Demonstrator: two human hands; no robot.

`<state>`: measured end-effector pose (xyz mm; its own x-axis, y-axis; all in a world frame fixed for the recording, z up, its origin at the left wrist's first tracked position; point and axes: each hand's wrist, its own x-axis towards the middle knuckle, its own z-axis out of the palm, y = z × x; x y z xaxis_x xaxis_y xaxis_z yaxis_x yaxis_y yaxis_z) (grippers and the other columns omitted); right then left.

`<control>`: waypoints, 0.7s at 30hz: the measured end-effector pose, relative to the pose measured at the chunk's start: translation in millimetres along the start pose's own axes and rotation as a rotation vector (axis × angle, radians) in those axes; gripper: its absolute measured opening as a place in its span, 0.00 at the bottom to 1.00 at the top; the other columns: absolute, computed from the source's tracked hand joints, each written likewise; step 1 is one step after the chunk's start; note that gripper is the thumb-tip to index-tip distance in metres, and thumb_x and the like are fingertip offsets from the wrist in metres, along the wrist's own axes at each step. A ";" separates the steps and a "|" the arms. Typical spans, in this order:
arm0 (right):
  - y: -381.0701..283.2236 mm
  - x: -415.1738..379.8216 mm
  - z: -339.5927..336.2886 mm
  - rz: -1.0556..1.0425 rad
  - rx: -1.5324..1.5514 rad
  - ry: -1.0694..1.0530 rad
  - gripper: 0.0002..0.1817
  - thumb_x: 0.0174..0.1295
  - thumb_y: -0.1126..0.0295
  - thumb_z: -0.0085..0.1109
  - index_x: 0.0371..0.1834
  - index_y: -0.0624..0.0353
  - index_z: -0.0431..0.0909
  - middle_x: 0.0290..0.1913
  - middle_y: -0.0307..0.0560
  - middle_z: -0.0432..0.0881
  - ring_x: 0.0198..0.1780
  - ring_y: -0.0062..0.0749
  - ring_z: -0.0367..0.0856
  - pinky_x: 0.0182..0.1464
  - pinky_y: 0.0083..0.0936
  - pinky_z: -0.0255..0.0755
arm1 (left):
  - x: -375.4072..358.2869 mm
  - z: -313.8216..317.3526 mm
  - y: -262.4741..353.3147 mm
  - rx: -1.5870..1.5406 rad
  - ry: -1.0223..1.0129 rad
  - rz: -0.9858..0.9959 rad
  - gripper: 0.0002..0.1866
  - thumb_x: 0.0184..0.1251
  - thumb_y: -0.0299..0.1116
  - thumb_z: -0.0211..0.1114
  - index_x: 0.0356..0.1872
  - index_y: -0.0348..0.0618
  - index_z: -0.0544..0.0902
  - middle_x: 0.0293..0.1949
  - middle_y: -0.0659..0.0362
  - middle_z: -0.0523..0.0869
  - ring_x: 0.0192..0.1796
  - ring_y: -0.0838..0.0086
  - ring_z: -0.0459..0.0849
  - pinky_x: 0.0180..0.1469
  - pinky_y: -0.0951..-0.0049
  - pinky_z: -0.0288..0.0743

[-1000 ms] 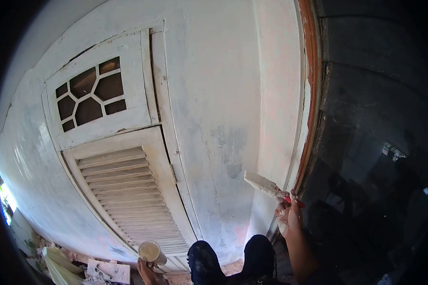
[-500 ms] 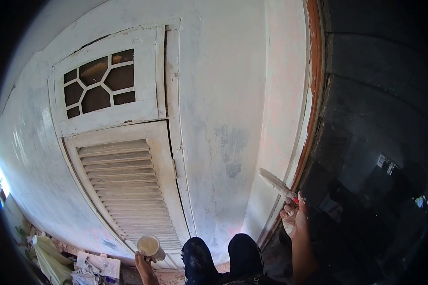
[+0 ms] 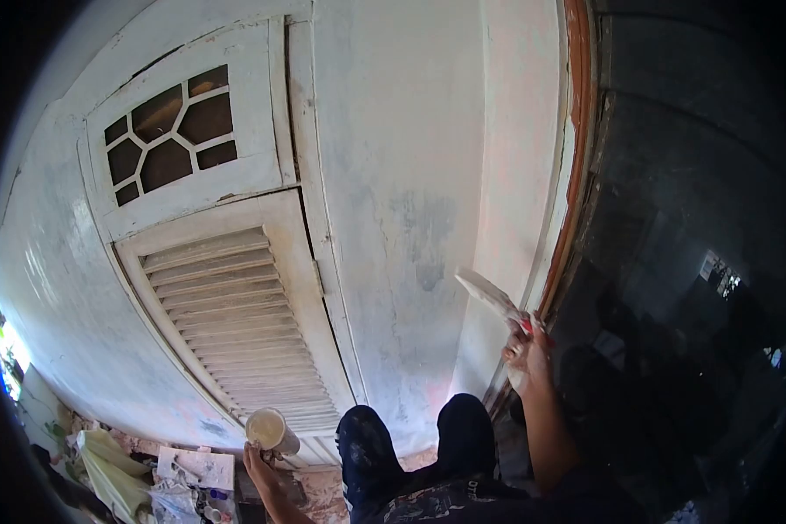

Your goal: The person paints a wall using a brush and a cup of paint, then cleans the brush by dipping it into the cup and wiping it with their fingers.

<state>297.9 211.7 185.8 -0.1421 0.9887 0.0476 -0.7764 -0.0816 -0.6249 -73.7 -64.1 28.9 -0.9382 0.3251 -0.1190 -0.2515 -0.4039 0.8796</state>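
Observation:
A putty knife point(image 3: 491, 295), its blade coated in pale paste and its handle partly red, is held in my right hand point(image 3: 527, 354), near the inner corner of the white wall point(image 3: 393, 175). The blade points up and to the left; whether it touches the wall I cannot tell. Low in the view, my left hand point(image 3: 260, 463) has its fingers wrapped around a light-coloured cup point(image 3: 271, 430) with pale material inside. Behind the cup stands the louvred shutter point(image 3: 236, 314).
A brown frame edge point(image 3: 578, 131) borders a dark opening at the right. Above the shutter is a latticed panel point(image 3: 170, 140). At lower left lie a yellowish bag point(image 3: 113, 476) and a pale board point(image 3: 196, 467). Two dark-clad knees point(image 3: 463, 432) show at bottom centre.
The camera view has shifted. My right hand and the putty knife sit higher and farther left in the view. My left hand still holds the cup, now slightly higher.

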 end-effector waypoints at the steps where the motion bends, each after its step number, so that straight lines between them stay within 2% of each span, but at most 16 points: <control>1: 5.4 5.2 6.6 0.006 0.003 0.009 0.16 0.62 0.51 0.52 0.44 0.48 0.72 0.36 0.37 0.78 0.23 0.16 0.59 0.24 0.15 0.53 | -0.9 -1.7 2.7 0.011 0.002 -0.002 0.18 0.69 0.42 0.49 0.55 0.45 0.70 0.41 0.62 0.76 0.37 0.78 0.74 0.37 0.76 0.69; 3: 12.9 18.6 24.1 0.048 -0.066 0.082 0.15 0.62 0.51 0.52 0.45 0.47 0.72 0.37 0.36 0.79 0.23 0.15 0.60 0.24 0.16 0.54 | -2.0 -2.7 7.3 0.043 0.013 0.001 0.19 0.69 0.42 0.49 0.56 0.44 0.69 0.43 0.61 0.76 0.39 0.77 0.74 0.39 0.75 0.69; 5: 15.1 43.6 42.3 0.054 -0.087 0.038 0.15 0.63 0.50 0.50 0.46 0.45 0.72 0.39 0.35 0.80 0.21 0.15 0.62 0.22 0.16 0.58 | 12.6 -21.3 -2.9 0.074 0.011 0.010 0.20 0.68 0.42 0.49 0.57 0.44 0.69 0.44 0.61 0.76 0.40 0.76 0.75 0.40 0.74 0.69; 9: -5.1 117.6 110.3 -0.173 -0.054 -0.093 0.13 0.62 0.50 0.51 0.41 0.43 0.73 0.37 0.31 0.80 0.23 0.14 0.63 0.24 0.15 0.57 | 11.3 -21.0 4.0 0.058 0.017 0.031 0.22 0.67 0.41 0.50 0.59 0.43 0.68 0.47 0.59 0.77 0.44 0.74 0.75 0.42 0.72 0.69; 10: -17.1 137.6 135.1 -0.285 -0.087 -0.123 0.12 0.62 0.51 0.50 0.38 0.44 0.72 0.33 0.29 0.77 0.24 0.13 0.64 0.24 0.15 0.56 | 8.4 -22.5 6.1 0.062 0.022 0.034 0.22 0.67 0.41 0.50 0.59 0.43 0.68 0.47 0.59 0.77 0.44 0.74 0.75 0.42 0.72 0.69; 11: -29.5 156.1 163.5 -0.413 -0.114 -0.109 0.11 0.63 0.52 0.49 0.35 0.45 0.71 0.28 0.27 0.74 0.24 0.12 0.64 0.22 0.14 0.55 | 7.2 -23.8 8.5 0.082 0.006 0.035 0.21 0.68 0.40 0.49 0.58 0.42 0.68 0.47 0.58 0.77 0.43 0.75 0.76 0.40 0.74 0.70; 13: -56.5 197.9 223.0 -0.574 -0.097 -0.091 0.12 0.64 0.54 0.48 0.31 0.47 0.70 0.20 0.29 0.69 0.16 0.13 0.61 0.15 0.13 0.50 | 6.8 -20.2 12.8 0.092 -0.014 0.049 0.20 0.68 0.39 0.49 0.58 0.41 0.69 0.46 0.57 0.77 0.42 0.75 0.77 0.39 0.75 0.71; 15: -82.1 251.6 276.8 -0.711 0.016 -0.055 0.10 0.64 0.59 0.50 0.28 0.49 0.71 0.21 0.31 0.72 0.16 0.13 0.64 0.15 0.14 0.50 | 4.3 -20.2 11.9 0.055 0.070 0.031 0.22 0.68 0.39 0.48 0.60 0.40 0.67 0.50 0.55 0.76 0.45 0.73 0.76 0.42 0.74 0.71; 16: -94.8 275.1 296.8 -0.800 0.044 -0.068 0.10 0.61 0.60 0.54 0.29 0.52 0.71 0.24 0.36 0.75 0.20 0.17 0.70 0.19 0.16 0.59 | 11.8 -30.8 1.5 0.078 0.065 0.107 0.25 0.68 0.39 0.48 0.63 0.38 0.63 0.53 0.54 0.74 0.48 0.71 0.76 0.46 0.73 0.71; 17: -103.5 287.2 312.2 -0.797 0.051 -0.073 0.10 0.61 0.60 0.54 0.29 0.52 0.71 0.24 0.36 0.75 0.20 0.17 0.70 0.19 0.16 0.59 | 13.2 -35.5 0.8 0.076 0.069 0.115 0.25 0.68 0.39 0.48 0.63 0.38 0.63 0.53 0.54 0.74 0.48 0.71 0.76 0.46 0.73 0.71; 19: -114.3 298.2 331.4 -1.025 0.006 0.116 0.13 0.59 0.59 0.56 0.32 0.59 0.72 0.28 0.42 0.77 0.27 0.26 0.75 0.28 0.22 0.69 | 13.8 -42.3 4.2 0.067 0.049 0.098 0.24 0.67 0.40 0.50 0.62 0.41 0.65 0.53 0.55 0.74 0.51 0.70 0.74 0.49 0.71 0.70; 20: -112.6 302.3 326.6 -1.024 0.008 0.116 0.13 0.59 0.59 0.56 0.32 0.59 0.72 0.28 0.42 0.77 0.27 0.26 0.75 0.28 0.22 0.69 | 13.1 -44.3 3.7 0.067 0.051 0.101 0.24 0.67 0.40 0.50 0.62 0.41 0.65 0.53 0.55 0.74 0.51 0.70 0.74 0.49 0.71 0.70; 21: -108.9 307.3 314.9 -1.058 -0.206 0.206 0.16 0.59 0.58 0.56 0.37 0.63 0.73 0.33 0.47 0.78 0.33 0.32 0.76 0.36 0.25 0.70 | 11.9 -44.6 2.2 0.067 0.084 0.102 0.25 0.67 0.40 0.51 0.62 0.40 0.65 0.53 0.55 0.74 0.51 0.70 0.74 0.49 0.71 0.69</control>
<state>145.5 484.8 513.8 0.6558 0.5496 0.5176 -0.3250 0.8244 -0.4634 -96.1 -99.2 8.9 -0.9754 0.2112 -0.0637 -0.1406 -0.3724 0.9174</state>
